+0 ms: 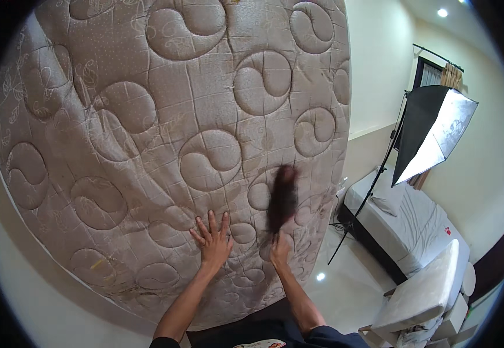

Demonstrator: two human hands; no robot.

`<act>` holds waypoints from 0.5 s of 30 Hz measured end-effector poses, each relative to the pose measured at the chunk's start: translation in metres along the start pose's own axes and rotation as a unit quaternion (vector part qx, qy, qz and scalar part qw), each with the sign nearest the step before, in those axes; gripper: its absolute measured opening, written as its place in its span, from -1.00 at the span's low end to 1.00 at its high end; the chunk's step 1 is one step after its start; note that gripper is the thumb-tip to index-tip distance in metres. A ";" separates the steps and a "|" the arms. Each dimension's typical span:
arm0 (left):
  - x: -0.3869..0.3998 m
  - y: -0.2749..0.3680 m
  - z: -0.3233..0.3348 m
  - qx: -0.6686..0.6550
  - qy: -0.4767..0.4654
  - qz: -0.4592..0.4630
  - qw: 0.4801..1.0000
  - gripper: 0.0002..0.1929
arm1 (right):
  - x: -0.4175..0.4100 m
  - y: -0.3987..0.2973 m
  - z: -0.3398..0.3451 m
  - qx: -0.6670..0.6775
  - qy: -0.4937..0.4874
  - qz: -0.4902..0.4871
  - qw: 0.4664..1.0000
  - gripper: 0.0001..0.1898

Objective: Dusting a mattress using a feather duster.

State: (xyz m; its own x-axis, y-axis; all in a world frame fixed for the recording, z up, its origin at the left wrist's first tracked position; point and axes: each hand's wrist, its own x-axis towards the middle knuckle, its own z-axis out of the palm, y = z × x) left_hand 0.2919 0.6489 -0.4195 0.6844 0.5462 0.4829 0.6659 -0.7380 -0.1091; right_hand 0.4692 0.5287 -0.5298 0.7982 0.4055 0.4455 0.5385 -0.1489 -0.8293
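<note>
A quilted beige mattress point(165, 104) with round stitched swirls and brownish stains fills most of the view. On its lower part my left hand point(215, 249) rests palm down, fingers spread and nothing in them. To the right of it, my right hand point(280, 249) grips the lower end of a dark, reddish-brown duster or brush point(283, 200). Motion blur hides its details, and I cannot tell whether it touches the fabric. A yellowish mark point(97, 264) shows at the mattress's lower left.
Beyond the mattress on the right, a lit softbox point(436, 130) leans out from a black tripod stand point(371, 191). Behind the stand is a bed point(412, 226) with white sheets. A cushioned chair point(417, 296) stands at the lower right on the glossy tiled floor point(339, 282).
</note>
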 end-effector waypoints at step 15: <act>0.006 0.011 -0.008 -0.006 -0.009 -0.043 0.999 -0.09 | 0.036 0.026 -0.017 -0.027 0.079 0.085 0.993 -0.77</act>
State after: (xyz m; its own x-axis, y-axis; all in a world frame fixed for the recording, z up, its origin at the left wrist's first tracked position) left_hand 0.3014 0.6410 -0.4110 0.6302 0.6145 0.4746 0.7189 -0.6927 -0.0578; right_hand 0.5163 0.5240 -0.5300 0.9087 0.2240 0.3522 0.4032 -0.2532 -0.8794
